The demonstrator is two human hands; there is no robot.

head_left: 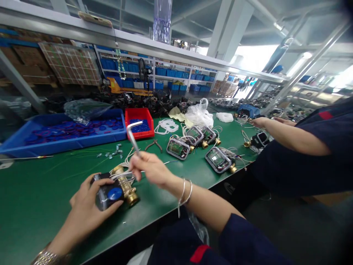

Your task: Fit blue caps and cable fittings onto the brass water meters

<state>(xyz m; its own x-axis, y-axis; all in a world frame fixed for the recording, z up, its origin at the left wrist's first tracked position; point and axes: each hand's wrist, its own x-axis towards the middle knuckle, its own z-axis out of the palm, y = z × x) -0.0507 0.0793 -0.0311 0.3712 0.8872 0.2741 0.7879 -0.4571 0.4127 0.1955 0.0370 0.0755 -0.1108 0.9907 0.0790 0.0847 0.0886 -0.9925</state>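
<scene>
My left hand [91, 200] is wrapped around a black device [106, 191] with a round blue disc [115, 193] on its face. A brass pipe fitting [127, 187] is joined to the device's right side, and white cables [121, 173] run over it. Above the fitting, my right hand [149, 167] grips a bent silver metal tool [132, 138], whose short arm points right. Pliers [154, 145] lie on the green table [154, 198] beyond my right hand.
A blue tray [68, 141] of blue discs and a red bin [152, 127] stand at the back left. Several clear-covered devices [178, 148] lie at mid-right. Small grey pieces [110, 154] lie before the tray. At right, a person's arms [292, 136] reach over the table.
</scene>
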